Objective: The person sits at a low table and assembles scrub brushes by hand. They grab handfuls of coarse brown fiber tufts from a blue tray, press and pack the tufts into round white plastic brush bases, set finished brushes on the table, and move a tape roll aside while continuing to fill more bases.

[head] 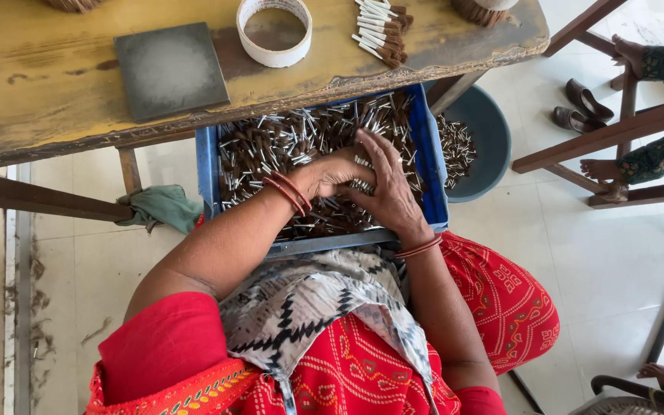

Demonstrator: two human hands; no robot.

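Right hand: the right hand lay flat at the centre of the frame, fingers spread wide and pressed down on the heap, holding nothing that could be seen.
Left hand: the left hand sat just left of it, touching it, fingers curled down into the pieces; whether it gripped any could not be told.
Small brushes: the small brushes, brown tufts on silvery ferrules, lay loose and criss-crossed, filling the crate under both hands, likely so they could be raked together by feel.
Blue crate: the blue crate rested on the person's lap, its far end tucked beneath the worktop edge, which kept it close to the body.
Worktop: the worn yellow worktop filled the upper left; its front edge overhung the crate, leaving little room to lift the hands straight up at the far side.
On the worktop: a grey square tile, a roll of white tape and a row of sorted brushes lay well apart, within reach.
Grey tub: a grey tub with more brushes stood on the floor just right of the crate.
Open room: bare floor tiles lay to the right; another person's feet rested on a wooden frame at the right edge.
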